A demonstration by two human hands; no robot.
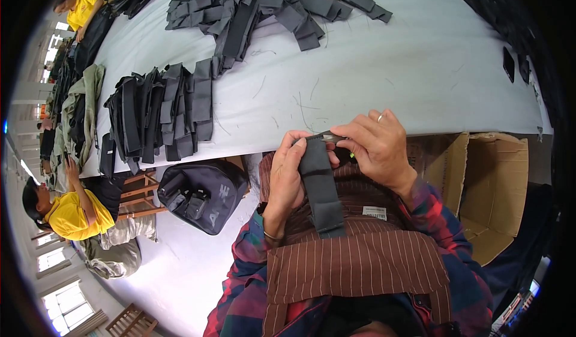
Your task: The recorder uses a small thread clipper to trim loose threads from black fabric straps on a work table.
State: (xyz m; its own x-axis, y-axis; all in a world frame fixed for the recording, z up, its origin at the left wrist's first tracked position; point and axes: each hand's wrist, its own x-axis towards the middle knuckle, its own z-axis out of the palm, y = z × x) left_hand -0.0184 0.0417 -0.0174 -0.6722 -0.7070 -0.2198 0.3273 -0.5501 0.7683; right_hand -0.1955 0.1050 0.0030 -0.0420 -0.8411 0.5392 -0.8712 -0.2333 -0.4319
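My left hand [288,172] is closed on the top end of a dark grey fabric strip [324,187], pinching it between thumb and fingers. The strip hangs down over my brown striped apron, with fold creases across it. My right hand [378,148], a ring on one finger, is closed around what look like small thread snips [327,137]. Their metal tip meets the strip's top edge, and most of the tool is hidden by my fingers. Both hands are just in front of the table's near edge.
On the white table [360,79] lie a row of folded dark strips [162,112], a larger heap [258,7] and loose threads. A dark bag [204,193] stands below left, an open cardboard box [492,187] at right. Two people in yellow tops [84,214] are at left.
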